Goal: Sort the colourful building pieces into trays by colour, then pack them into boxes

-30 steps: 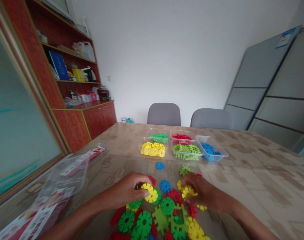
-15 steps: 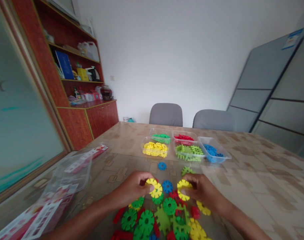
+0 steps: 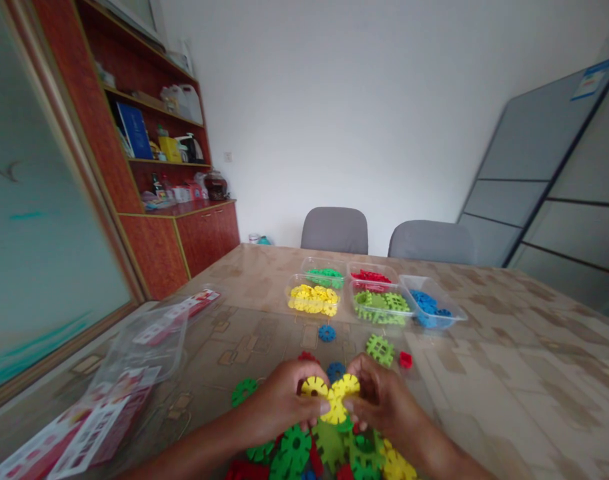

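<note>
My left hand (image 3: 289, 395) pinches a yellow notched disc (image 3: 314, 387) between thumb and fingers. Opposite it, my right hand (image 3: 379, 397) grips yellow notched discs (image 3: 345, 387), and the yellow pieces of both hands touch in the middle. Whether they are slotted together I cannot tell. Below the hands lies a loose pile with green notched discs (image 3: 295, 440), light green square pieces (image 3: 329, 445), red pieces (image 3: 249, 470) and yellow discs (image 3: 397, 463). Just beyond the fingers is a blue disc (image 3: 336, 371), partly covered.
Clear tubs hold yellow discs (image 3: 314, 300), green discs (image 3: 325, 277), red pieces (image 3: 370, 280), light green squares (image 3: 381, 308) and blue discs (image 3: 429, 311). A blue disc (image 3: 327, 333), a light green square (image 3: 380, 349) and a red piece (image 3: 405, 360) lie nearer. Plastic packaging (image 3: 149, 340) is at left.
Both hands have moved inward from apart, bringing their yellow pieces into contact. The right hand's shift uncovers the light green square and a red piece beyond it.
</note>
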A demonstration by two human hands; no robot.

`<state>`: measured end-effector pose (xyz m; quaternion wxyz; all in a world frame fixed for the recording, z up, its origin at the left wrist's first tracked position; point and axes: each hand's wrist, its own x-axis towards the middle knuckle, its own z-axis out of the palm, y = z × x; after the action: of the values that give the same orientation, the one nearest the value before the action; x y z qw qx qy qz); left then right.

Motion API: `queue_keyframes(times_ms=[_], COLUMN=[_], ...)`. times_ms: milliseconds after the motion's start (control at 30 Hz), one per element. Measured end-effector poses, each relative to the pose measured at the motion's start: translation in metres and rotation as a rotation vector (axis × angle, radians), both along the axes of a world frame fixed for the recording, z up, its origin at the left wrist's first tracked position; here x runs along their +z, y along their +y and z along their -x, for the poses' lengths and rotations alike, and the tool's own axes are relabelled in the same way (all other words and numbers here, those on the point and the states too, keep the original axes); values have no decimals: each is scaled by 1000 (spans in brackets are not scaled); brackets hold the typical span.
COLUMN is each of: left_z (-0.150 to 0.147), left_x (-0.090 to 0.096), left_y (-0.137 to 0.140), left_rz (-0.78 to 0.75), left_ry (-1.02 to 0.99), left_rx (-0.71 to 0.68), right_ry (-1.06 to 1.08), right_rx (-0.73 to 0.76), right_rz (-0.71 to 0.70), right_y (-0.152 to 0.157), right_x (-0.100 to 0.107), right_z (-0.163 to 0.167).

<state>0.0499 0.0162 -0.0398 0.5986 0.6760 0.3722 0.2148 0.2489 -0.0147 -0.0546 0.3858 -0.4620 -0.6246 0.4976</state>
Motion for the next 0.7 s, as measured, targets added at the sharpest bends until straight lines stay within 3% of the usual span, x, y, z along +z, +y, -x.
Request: queue_keyframes(times_ms=[200, 367, 533, 700], left_z=[-4, 0, 13, 15], left_x=[-11, -7, 15, 49], left_y=[-1, 4, 30, 90], left_rz=[-119, -194, -264, -410], left_ry=[66, 135, 178, 252], left_rx=[46, 67, 131, 240], right_ry=[-130, -102, -143, -165], right_rx=[5, 22, 4, 65], right_rz=[-47, -151, -218, -179], right_y=[-7, -1, 9, 13], right_x=[2, 12, 29, 32], right_z=[9, -6, -30, -43])
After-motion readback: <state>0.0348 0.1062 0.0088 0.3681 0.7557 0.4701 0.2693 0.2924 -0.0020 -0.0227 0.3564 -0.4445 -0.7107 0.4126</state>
